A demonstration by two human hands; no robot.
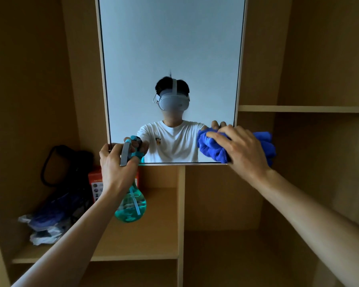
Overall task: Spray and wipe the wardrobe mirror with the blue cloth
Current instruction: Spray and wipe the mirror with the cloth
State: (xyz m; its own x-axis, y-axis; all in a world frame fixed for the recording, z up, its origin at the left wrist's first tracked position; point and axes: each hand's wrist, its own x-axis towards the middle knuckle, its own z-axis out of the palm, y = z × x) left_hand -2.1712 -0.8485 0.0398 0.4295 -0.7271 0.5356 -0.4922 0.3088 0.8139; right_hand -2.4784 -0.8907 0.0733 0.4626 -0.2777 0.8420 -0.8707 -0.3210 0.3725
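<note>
mirror point(172, 48) upright | blue cloth point(211, 148) bunched at lower-right corner (against glass) | teal spray bottle point(131, 206)

The mirror point(172, 48) is set upright at the middle of the wardrobe point(319, 59), directly above a vertical divider point(181, 204). The cloth point(211, 148) is held against the mirror's lower right corner by the right hand point(238, 150), with part of it reaching past the mirror's right edge. The spray bottle point(131, 204) is held by the left hand point(114, 164) at the mirror's lower left corner, its body hung below the hand and in front of a box point(93, 183). The box is stood at the back of the shelf point(153, 235) left of the divider. A bag point(66, 162) is leaned in the corner to the box's left, with plastic bags point(44, 230) heaped before it.
</note>
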